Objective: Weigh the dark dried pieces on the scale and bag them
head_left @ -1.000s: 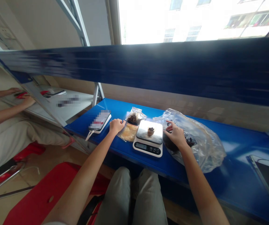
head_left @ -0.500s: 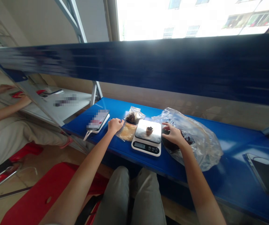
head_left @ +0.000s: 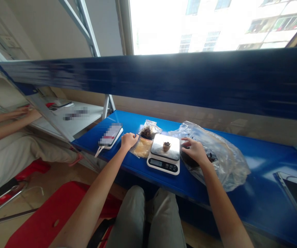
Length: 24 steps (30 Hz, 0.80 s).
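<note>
Left hand, curled and empty, rests beside the tan pouch; right hand, half open, lies on the plastic bag right of the digital scale.

My forearms are bare down to my left hand and right hand; below them I'm wearing grey trousers, a black strap alongside.

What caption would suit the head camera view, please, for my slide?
Left hand near a digital kitchen scale, right hand on a clear plastic bag.
</note>
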Tool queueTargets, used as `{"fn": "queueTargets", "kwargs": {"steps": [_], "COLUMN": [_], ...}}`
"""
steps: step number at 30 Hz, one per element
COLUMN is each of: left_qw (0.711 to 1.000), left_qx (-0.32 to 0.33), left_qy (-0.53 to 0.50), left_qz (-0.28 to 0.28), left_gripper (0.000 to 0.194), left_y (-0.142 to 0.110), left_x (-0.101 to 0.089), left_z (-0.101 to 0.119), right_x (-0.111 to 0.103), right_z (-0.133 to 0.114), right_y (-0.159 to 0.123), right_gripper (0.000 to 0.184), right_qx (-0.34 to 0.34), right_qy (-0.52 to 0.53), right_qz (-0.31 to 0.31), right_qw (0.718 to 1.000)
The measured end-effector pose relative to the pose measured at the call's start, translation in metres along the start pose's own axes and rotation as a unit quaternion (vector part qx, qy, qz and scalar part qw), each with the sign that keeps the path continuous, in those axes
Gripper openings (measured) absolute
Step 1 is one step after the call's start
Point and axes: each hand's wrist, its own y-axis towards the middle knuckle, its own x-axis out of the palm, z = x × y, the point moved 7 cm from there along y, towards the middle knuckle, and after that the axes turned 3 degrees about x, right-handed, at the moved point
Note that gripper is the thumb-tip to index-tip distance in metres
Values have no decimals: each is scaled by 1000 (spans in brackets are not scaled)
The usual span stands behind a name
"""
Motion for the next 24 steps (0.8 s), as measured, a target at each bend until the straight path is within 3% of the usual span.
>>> {"fn": "queueTargets", "kwargs": {"steps": [12, 20, 24], "left_qw": [1000, 1000, 1000], "left_qx": [2, -4, -9], "left_qy": [11, 1, -1], "left_qz": [-2, 11, 18], "left_gripper": [48, 47, 45], "left_y": [1, 1, -1], "left_x": [0, 0, -3], "left_z": [-2, -4, -3], "right_x": [-7, -32, -28], "right_z": [6, -6, -4], "right_y": [2, -1, -1], "right_gripper": [37, 22, 22], "right_qx": [10, 12, 23], "right_qy": [104, 107, 110], "right_qz": [24, 166, 154], "right_qw": [994, 980, 982]}}
